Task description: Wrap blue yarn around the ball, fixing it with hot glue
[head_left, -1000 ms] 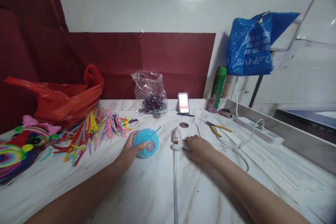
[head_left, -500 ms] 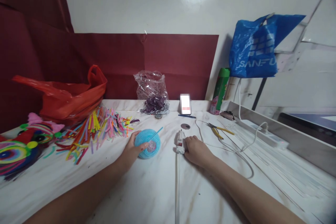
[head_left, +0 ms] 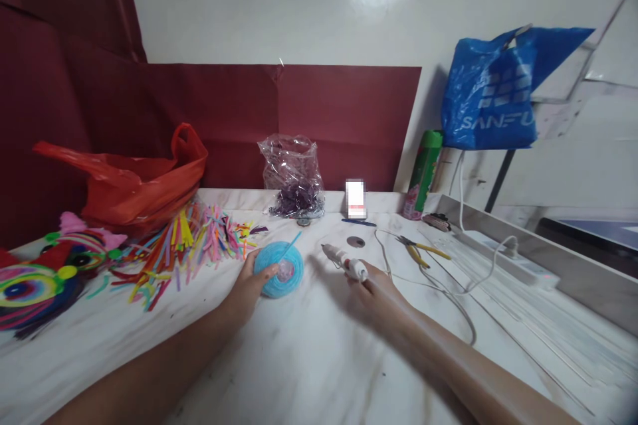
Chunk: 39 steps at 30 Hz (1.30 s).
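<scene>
My left hand grips a light-blue round coil by its left side, thumb across the front. The coil has a pinkish, see-through centre, and a thin blue strip end sticks up from it. In my right hand is a white glue gun, raised off the table, its nozzle pointing left and away from me towards the coil. Gun and coil are apart. Fingers partly hide the gun's handle.
Colourful strips and a red plastic bag lie left, beside decorated figures. Behind are a clear bag and a phone. Pliers, a cable, a power strip and clear sticks lie right.
My right hand has closed around the glue gun, lifted it and turned its nozzle left. The long pale stick behind the gun no longer shows. My left hand and the coil have hardly moved.
</scene>
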Available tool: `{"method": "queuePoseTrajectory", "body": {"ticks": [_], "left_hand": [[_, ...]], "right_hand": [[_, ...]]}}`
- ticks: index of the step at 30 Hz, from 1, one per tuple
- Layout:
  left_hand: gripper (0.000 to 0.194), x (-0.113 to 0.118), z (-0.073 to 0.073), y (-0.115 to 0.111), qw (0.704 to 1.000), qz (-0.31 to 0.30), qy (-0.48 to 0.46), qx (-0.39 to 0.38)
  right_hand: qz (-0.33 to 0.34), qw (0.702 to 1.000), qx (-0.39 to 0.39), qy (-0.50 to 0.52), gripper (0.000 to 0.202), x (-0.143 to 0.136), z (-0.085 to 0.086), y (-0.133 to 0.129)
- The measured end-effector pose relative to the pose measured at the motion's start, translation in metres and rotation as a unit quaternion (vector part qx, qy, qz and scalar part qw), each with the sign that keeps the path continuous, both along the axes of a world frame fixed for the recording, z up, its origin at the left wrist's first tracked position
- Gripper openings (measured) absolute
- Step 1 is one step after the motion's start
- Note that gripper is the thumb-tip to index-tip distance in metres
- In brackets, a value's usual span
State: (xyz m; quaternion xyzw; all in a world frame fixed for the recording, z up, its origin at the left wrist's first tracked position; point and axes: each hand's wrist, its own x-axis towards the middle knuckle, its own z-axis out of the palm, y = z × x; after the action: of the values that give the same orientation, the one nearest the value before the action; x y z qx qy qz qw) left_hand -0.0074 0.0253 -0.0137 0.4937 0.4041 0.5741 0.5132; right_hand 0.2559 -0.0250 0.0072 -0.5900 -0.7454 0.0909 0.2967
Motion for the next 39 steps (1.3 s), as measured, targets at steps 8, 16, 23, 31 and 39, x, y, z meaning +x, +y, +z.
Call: {"method": "queuePoseTrajectory", "body": {"ticks": [8,16,23,31,39], "left_hand": [[0.056,0.0,-0.006,0.005,0.999,0.006,-0.044,-0.004],[0.061,0.003,-0.003,0.0,0.999,-0.02,-0.023,-0.011],[0.066,0.006,0.001,-0.003,1.0,-0.021,0.018,-0.009],[0.07,0.007,0.003,-0.007,0.999,-0.029,0.031,-0.018],[0.065,0.007,0.005,-0.007,1.0,-0.02,-0.006,-0.014]], "right_hand": [[0.026,0.972,-0.149,0.181,0.042,-0.014,0.01,-0.031],[0.052,0.985,-0.086,0.141,0.035,-0.024,0.013,-0.04],[0.051,0.983,-0.071,0.16,0.027,-0.03,0.011,-0.041],[0.079,0.98,-0.069,0.167,0.024,-0.028,0.008,-0.04],[0.07,0.975,-0.058,0.202,0.015,-0.026,0.014,-0.041]]}}
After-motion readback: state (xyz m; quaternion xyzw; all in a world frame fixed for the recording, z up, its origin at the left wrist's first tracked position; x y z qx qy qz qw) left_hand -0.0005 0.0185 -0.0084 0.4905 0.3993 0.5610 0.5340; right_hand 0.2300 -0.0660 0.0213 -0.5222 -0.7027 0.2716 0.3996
